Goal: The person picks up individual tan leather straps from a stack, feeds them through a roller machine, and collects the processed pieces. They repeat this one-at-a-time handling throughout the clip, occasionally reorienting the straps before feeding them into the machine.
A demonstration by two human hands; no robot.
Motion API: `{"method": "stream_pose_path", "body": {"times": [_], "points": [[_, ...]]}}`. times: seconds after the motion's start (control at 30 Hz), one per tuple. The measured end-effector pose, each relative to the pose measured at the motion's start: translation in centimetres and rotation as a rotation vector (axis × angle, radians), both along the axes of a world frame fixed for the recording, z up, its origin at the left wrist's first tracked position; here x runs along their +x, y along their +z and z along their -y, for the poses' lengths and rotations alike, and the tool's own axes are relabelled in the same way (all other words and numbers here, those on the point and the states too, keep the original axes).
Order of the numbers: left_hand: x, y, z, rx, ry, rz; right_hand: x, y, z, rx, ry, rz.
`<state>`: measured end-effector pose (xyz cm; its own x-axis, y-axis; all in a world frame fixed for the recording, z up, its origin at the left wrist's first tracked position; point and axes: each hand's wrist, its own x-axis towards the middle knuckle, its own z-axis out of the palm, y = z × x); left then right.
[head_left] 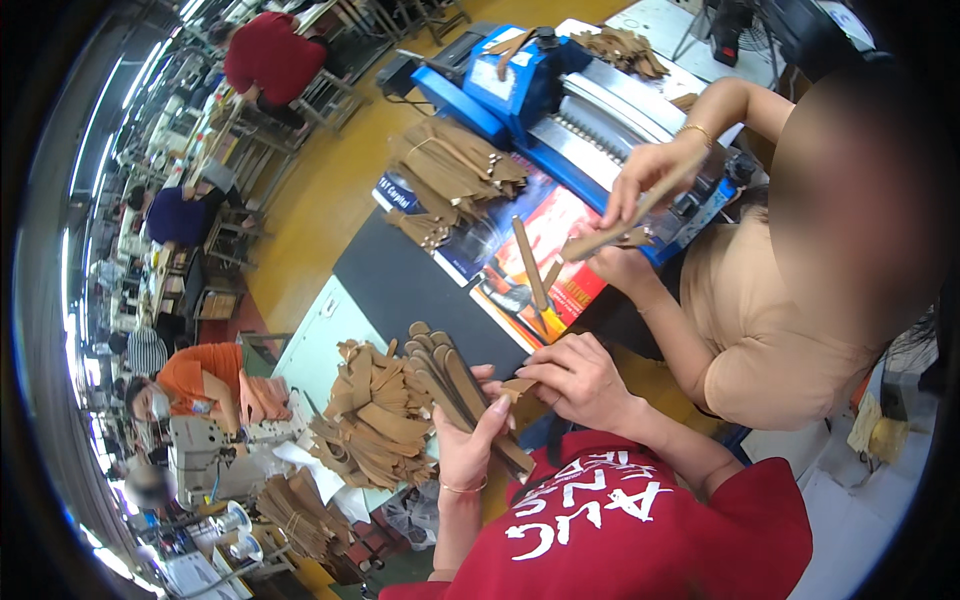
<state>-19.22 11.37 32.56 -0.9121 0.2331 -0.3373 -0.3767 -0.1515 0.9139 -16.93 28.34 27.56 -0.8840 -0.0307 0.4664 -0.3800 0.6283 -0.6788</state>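
My left hand point(463, 450) is closed around a sheaf of several brown leather-like straps point(450, 370) with rounded ends. Its thumb presses near the lower part of the sheaf. Close beside it, my right hand point(588, 385) pinches the end of a thin brown strip point(518, 388) between thumb and fingers. Most of that strip is hidden by my hands, so whether it belongs to the sheaf I cannot tell. Just left of my left hand lies a loose heap of brown strips point(380, 420).
A co-worker's hands point(655, 175) hold a strap in front of a blue machine point(510, 90) with a metal roller bed. Bundled strips point(450, 165) and loose straps lie on a printed sheet point(565, 215). A black surface point(400, 270) adjoins the pale green table point(325, 325).
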Motion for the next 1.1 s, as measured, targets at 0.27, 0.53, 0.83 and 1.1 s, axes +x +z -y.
{"method": "stream_pose_path", "body": {"times": [0.27,0.53,0.83,1.1], "points": [[-0.9,-1.7,0.9,0.060,-0.028,-0.100,0.5,0.9,0.8,-1.035,0.073,0.555],[-0.4,-5.1,-0.3,0.007,-0.256,0.072,0.4,0.5,0.5,-1.151,-0.293,0.397],[-1.8,-5.3,3.7,0.037,-0.188,-0.014,-1.7,-1.5,-1.2,-1.009,-0.547,0.298],[-0.8,-3.7,8.8,0.064,-0.249,-0.120,1.8,-0.3,1.8,-0.571,-0.348,0.506]]}}
